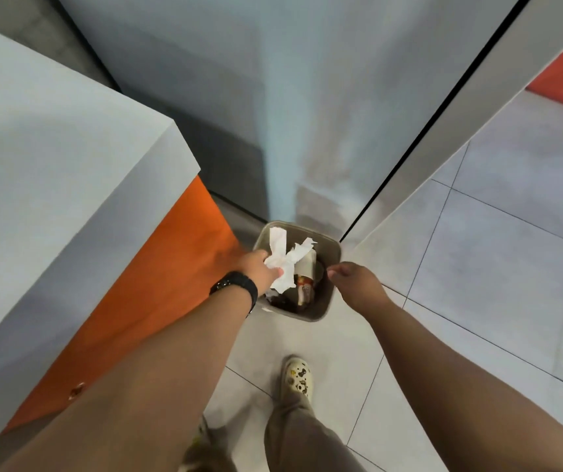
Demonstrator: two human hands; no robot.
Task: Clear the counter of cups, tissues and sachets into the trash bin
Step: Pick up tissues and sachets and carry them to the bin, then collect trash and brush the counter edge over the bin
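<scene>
A small beige trash bin (332, 257) stands on the tiled floor below me, with a white cup (308, 264) and other rubbish inside. My left hand (259, 270), a black watch on its wrist, grips a bunch of crumpled white tissues (285, 258) over the bin's left side. My right hand (355, 279) hangs over the bin's right rim with fingers loosely curled, holding nothing.
The grey counter (51, 158) with an orange side panel (157, 284) rises at the left, close to the bin. Grey wall panels (324, 97) stand behind the bin. Tiled floor (494, 250) spreads to the right. My shoe (298, 378) is just before the bin.
</scene>
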